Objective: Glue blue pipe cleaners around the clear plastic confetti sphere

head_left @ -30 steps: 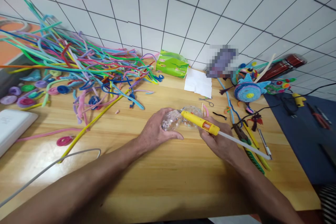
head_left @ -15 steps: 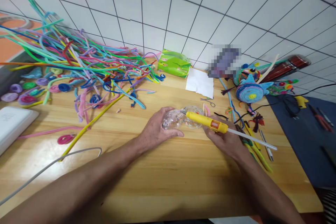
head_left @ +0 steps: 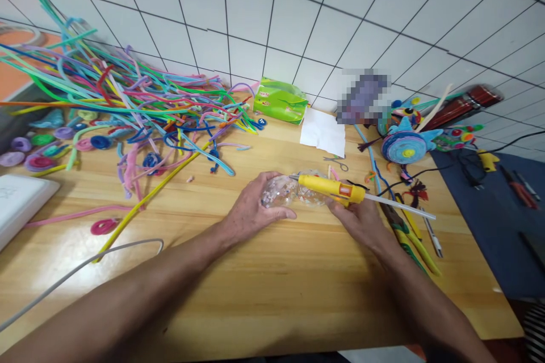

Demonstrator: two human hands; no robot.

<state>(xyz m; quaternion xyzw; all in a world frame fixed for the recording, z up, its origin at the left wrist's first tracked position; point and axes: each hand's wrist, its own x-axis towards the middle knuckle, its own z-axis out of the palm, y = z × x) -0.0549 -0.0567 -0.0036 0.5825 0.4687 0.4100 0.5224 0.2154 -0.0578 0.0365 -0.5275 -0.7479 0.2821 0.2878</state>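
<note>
My left hand (head_left: pixel 251 201) is wrapped around one end of a clear, rounded plastic piece (head_left: pixel 279 191) with small coloured bits showing in it. A second clear bulge lies just to its right, and I cannot tell whether the two are joined. My right hand (head_left: pixel 357 216) grips a yellow hot glue gun (head_left: pixel 321 186), pointed left. Its metal nozzle is over the clear plastic's upper edge; contact is hard to tell. From the gun's rear sticks out a long whitish glue stick (head_left: pixel 404 206). The gun hides part of the right bulge.
Many coloured pipe cleaners (head_left: pixel 140 96) are heaped at the back left, with coiled ones in front. A green tissue pack (head_left: pixel 279 101), white paper (head_left: pixel 322 131) and small scissors (head_left: pixel 338 163) lie behind my hands. Right stand a blue fish-like craft (head_left: pixel 404 144) and pliers (head_left: pixel 404 238).
The glue gun has turned slightly, its rear end and glue stick moving up and left. My left hand stays around the clear plastic, and the whole view has shifted a little.
</note>
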